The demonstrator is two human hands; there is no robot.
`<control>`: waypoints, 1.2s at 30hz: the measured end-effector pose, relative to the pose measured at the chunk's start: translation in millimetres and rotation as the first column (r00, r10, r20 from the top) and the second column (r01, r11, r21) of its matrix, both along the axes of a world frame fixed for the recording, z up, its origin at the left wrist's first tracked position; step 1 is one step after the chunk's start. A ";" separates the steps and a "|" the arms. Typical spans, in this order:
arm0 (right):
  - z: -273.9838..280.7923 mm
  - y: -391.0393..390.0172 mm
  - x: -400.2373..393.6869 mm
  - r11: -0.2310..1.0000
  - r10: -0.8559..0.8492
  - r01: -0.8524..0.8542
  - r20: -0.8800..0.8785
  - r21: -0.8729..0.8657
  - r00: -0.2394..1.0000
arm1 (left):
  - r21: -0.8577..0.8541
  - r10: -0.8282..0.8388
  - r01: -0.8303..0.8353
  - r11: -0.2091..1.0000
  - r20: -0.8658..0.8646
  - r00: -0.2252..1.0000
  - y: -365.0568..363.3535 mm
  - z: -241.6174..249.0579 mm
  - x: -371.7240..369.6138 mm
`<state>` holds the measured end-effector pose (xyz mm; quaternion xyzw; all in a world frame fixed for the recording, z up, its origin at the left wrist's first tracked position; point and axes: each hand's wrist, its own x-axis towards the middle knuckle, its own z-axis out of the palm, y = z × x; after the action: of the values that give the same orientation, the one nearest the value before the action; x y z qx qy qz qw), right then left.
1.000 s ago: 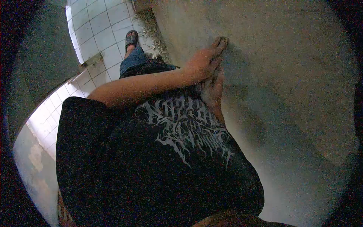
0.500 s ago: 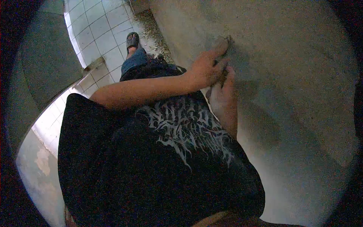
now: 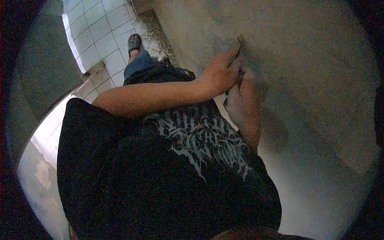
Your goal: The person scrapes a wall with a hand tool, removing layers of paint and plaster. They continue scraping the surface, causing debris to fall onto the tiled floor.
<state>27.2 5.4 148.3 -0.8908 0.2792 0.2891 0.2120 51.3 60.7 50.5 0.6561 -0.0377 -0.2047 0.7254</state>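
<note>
My left hand (image 3: pixel 222 76) reaches across from the left, fingers bent and closed, against a mottled grey-brown wall (image 3: pixel 304 76). Close below it, my right hand (image 3: pixel 247 90) is also closed, with its fingers meeting those of the left. Between the two hands shows a small part of a narrow dark tool (image 3: pixel 241 76). A thin dark tip (image 3: pixel 240 42) sticks out past the left fingers at the wall surface. Grain and dim light hide the tool's exact kind.
Crumbly debris (image 3: pixel 154 32) lies along the foot of the wall. White floor tiles (image 3: pixel 98 26) run beside it, with my sandalled foot (image 3: pixel 134 42) on them. A curved grey surface (image 3: pixel 44 60) stands at the left, near a short ledge (image 3: pixel 94 70).
My right hand and forearm have shifted a little to the right and down. The left hand has stayed nearly in place, and the view has moved slightly.
</note>
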 end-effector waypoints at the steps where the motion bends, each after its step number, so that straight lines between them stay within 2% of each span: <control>1: -2.8 -2.5 -0.8 1.000 0.002 -0.002 0.005 -0.001 1.000 | 0.029 0.031 -0.031 0.999 0.016 0.999 -1.5 -2.5 0.6; 3: -8.4 -5.8 -9.0 0.993 0.115 -0.113 0.147 -0.024 0.982 | 0.059 0.059 -0.061 0.996 0.035 0.998 -1.7 -8.7 -0.3; 5: -6.5 -5.3 6.8 0.991 0.137 -0.137 0.087 -0.005 0.987 | 0.058 -0.007 0.015 0.998 -0.125 0.992 -2.6 -19.1 6.0; 6: -6.1 -7.2 11.6 0.987 0.162 -0.162 0.028 0.017 0.986 | 0.056 -0.014 0.021 0.998 -0.126 0.992 -6.1 -26.1 0.5; 7: -15.8 -18.1 2.6 0.987 0.161 -0.162 0.030 0.016 0.986 | 0.034 0.004 -0.002 0.999 -0.049 0.999 -6.1 -32.2 -3.9; 8: -35.5 -37.3 -11.3 0.965 0.261 -0.259 0.146 -0.032 0.954 | 0.013 0.033 -0.034 0.999 0.032 0.999 -5.6 -37.9 -3.3; 9: -46.8 -47.9 -20.2 0.934 0.358 -0.348 0.249 -0.086 0.900 | 0.017 0.043 -0.044 0.999 0.032 0.999 -3.7 -32.0 -2.1; 10: -32.6 -29.1 -14.3 0.931 0.364 -0.355 0.241 -0.080 0.900 | 0.015 0.040 -0.040 0.999 0.019 0.999 0.4 -18.1 -1.4; 12: -4.2 7.2 -1.3 0.994 0.112 -0.109 0.181 -0.029 0.977 | 0.012 0.026 -0.026 1.000 0.003 1.000 7.2 -5.6 5.1; 13: -5.1 4.3 -0.4 0.995 0.104 -0.100 0.178 -0.032 0.978 | -0.008 -0.002 0.001 1.000 -0.065 0.998 10.7 -4.3 10.0; 15: -10.2 -3.2 5.1 0.988 0.122 -0.131 0.114 0.076 0.986 | -0.032 -0.031 0.027 0.999 -0.137 0.990 8.4 -5.1 7.6; 17: -23.0 -12.3 10.8 0.983 0.164 -0.174 0.135 0.066 0.977 | 0.149 0.113 -0.127 0.981 0.103 0.988 0.2 -10.3 -2.9; 18: -30.6 -16.9 8.2 0.977 0.197 -0.206 0.155 0.049 0.968 | 0.154 0.117 -0.132 0.979 0.102 0.988 0.2 -12.8 -6.4; 21: -47.5 -32.6 4.8 0.963 0.266 -0.268 0.213 -0.019 0.940 | 0.131 0.137 -0.146 0.981 0.075 0.988 -0.9 -21.5 1.3; 23: -10.6 -0.8 2.1 0.977 0.210 -0.213 0.167 0.001 0.963 | -0.044 -0.026 0.024 0.999 -0.049 0.998 9.6 -22.4 12.6; 24: 1.8 13.5 4.8 0.984 0.173 -0.178 0.130 0.026 0.976 | -0.041 -0.016 0.015 0.999 -0.039 0.999 7.9 -24.5 10.9; 26: -8.6 8.1 2.2 0.977 0.214 -0.215 0.127 -0.001 0.969 | 0.148 0.019 -0.043 0.988 0.160 0.987 1.3 -30.2 -6.5; 30: -43.2 -26.1 1.5 0.944 0.312 -0.296 0.103 -0.145 0.945 | 0.056 0.107 -0.114 0.992 0.112 0.988 -1.8 -29.9 3.1; 31: -38.8 -25.0 -2.1 0.944 0.313 -0.296 0.104 -0.148 0.944 | 0.035 0.012 -0.010 0.999 -0.037 0.999 2.0 -24.9 0.9; 32: -30.1 -21.1 -6.9 0.980 0.196 -0.194 0.076 -0.040 0.978 | 0.002 -0.081 0.083 0.997 -0.180 0.980 5.7 -21.5 0.0; 33: -23.5 -17.3 -7.8 0.994 0.081 -0.082 0.031 0.067 0.996 | 0.006 -0.074 0.076 0.997 -0.180 0.981 5.2 -23.2 -1.5; 34: -19.6 -12.4 -2.7 0.994 0.085 -0.087 0.035 0.070 0.996 | 0.013 -0.036 0.038 0.999 -0.137 0.990 0.5 -28.8 -4.4; 36: -12.5 -2.9 6.9 0.971 -0.051 0.045 0.018 0.236 0.999 | 0.011 -0.010 0.011 1.000 -0.093 0.996 -5.5 -40.8 -9.3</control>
<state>34.1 2.5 135.7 -0.8557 0.2618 0.3042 0.3266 42.0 55.2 9.7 0.6498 -0.0063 -0.2388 0.7216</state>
